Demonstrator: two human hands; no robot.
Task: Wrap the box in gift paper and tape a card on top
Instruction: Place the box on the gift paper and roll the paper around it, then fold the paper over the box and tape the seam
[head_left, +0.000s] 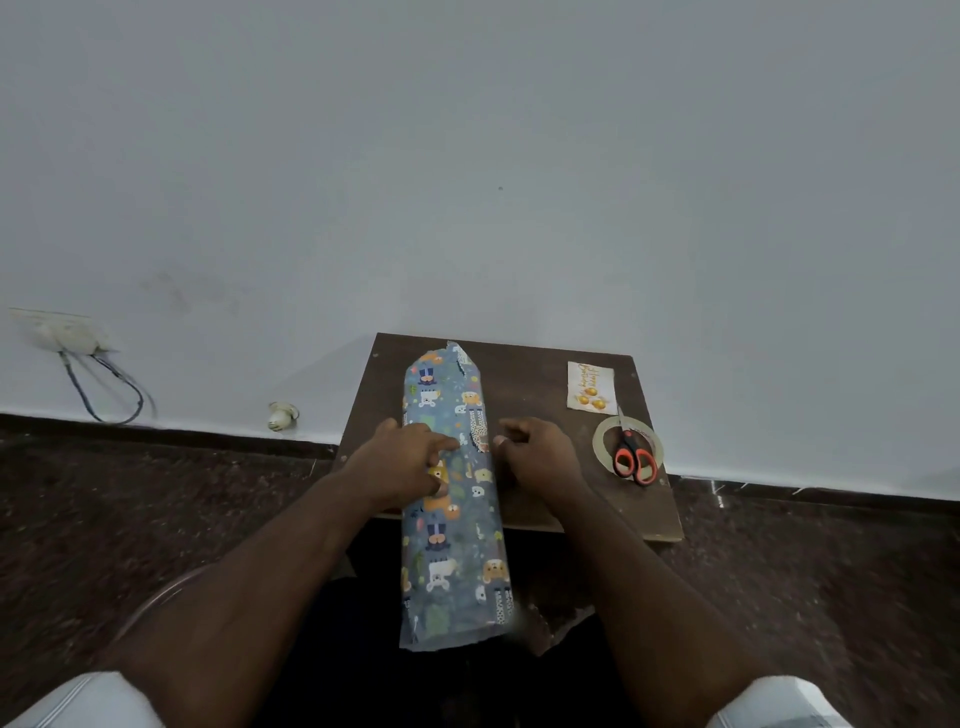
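Against a pale wall, the small brown desk carried the paper-wrapped box, overhanging its near edge. Left hand pressed open fingers on it; right hand rested loosely curled beside it, holding nothing. Card, tape and scissors lay right.

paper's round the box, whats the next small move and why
Probably reach the right hand to the tape roll under the scissors. The left hand presses the gift paper along the seam, and no tape shows there.
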